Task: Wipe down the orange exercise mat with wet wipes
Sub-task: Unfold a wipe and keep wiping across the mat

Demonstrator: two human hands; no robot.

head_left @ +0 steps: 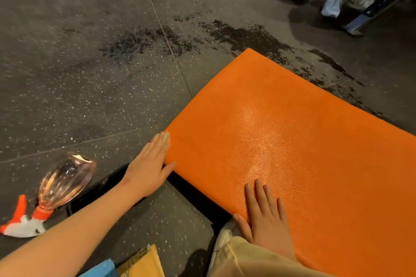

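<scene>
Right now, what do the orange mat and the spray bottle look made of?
Orange exercise mat: likely foam under a vinyl-like skin; fine grain, soft sheen. Spray bottle: apparently clear pink-tinted plastic; see-through, glinting.

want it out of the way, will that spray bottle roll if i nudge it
Probably only slightly: the spray bottle lies on its side on the floor, and its round body could roll, but the trigger head sticking out should stop it. It looks clear with no obvious liquid, so likely light.
</scene>
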